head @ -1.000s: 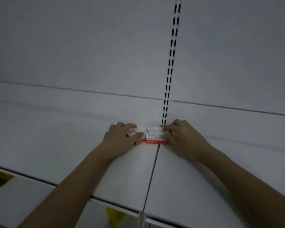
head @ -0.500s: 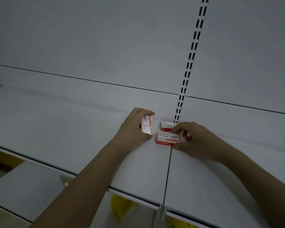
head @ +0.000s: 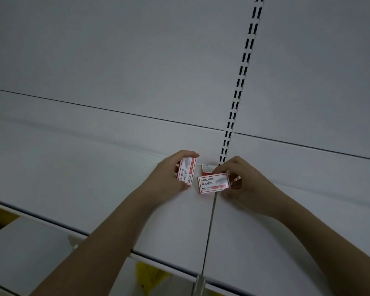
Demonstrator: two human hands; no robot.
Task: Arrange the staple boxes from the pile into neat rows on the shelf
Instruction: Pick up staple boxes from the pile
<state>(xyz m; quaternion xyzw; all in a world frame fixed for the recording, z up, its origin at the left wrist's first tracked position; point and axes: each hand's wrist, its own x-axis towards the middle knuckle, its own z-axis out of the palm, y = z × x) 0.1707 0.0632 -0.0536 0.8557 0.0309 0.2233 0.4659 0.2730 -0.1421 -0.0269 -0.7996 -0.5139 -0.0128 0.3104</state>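
Note:
Small white staple boxes with red edges sit near the back of a white shelf (head: 94, 178). My left hand (head: 167, 178) grips one staple box (head: 186, 171), turned on end with its label facing right. My right hand (head: 244, 182) pinches a second staple box (head: 213, 183) lying flat with its printed top showing. Under the right hand's fingers a bit of another red box (head: 236, 182) shows. Behind the two, a third staple box (head: 207, 168) lies by the back wall, partly hidden.
A slotted upright (head: 239, 86) runs up the white back panel just behind the boxes. A seam (head: 209, 227) divides two shelf boards beneath the right hand. Below the front edge a lower shelf (head: 26, 248) and something yellow (head: 150, 276) show.
The boxes were bunched together under both hands. My left hand has since lifted one box and turned it on end, and the right hand has drawn another box flat toward me.

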